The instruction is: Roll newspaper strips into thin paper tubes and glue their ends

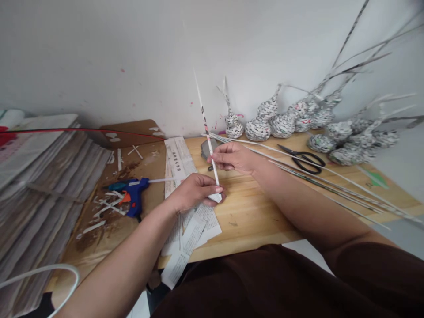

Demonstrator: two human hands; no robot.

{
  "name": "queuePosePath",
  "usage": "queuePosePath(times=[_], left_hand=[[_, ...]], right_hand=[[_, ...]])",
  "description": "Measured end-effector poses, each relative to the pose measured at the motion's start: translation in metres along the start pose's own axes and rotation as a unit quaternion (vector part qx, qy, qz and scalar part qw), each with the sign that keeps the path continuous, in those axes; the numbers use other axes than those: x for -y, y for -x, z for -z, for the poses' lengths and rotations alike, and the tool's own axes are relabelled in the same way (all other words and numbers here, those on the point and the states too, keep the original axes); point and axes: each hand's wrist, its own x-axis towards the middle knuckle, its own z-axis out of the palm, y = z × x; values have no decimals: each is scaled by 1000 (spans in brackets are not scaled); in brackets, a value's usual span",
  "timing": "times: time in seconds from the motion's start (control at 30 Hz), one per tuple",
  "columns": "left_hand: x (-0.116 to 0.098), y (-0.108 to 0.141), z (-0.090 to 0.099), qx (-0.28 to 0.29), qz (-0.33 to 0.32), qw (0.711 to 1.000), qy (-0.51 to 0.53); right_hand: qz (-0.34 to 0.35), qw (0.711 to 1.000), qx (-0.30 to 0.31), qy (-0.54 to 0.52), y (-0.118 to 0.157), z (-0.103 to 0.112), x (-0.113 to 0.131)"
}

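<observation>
A thin rolled paper stick (205, 121), white with dark and red marks, stands tilted between my hands over the wooden table. My left hand (199, 191) is closed around its lower end, where a strip of newspaper seems to run into the roll. Higher up, my right hand (232, 157) pinches the stick between thumb and fingers. Printed newspaper strips (192, 234) lie beneath my left hand, one hanging over the table's front edge. Behind my right hand sits a grey object (208, 149), partly hidden.
Left of my hands, a blue glue gun (134, 196) rests on stained cardboard (89, 247) with dried glue scraps. A stack of paper (43, 185) rises at far left. Black scissors (303, 160), long paper sticks (334, 194) and several woven paper gourds (281, 125) lie to the right.
</observation>
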Motion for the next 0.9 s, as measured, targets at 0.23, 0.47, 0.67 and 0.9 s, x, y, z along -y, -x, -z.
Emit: queuePosePath(times=[0.23,0.47,0.67,0.9], left_hand=[[0,1,1,3,-6,1000,-19],[0,1,1,7,-15,1000,-22],[-1,2,0,19,-19,999,-25],[-1,2,1,17,-16,1000,-19]], right_hand=[[-3,1000,23,0,2,-1,4],[6,998,-51,38,2,-5,6],[-35,998,-2,57,4,-2,8],[-30,996,46,65,6,2,10]])
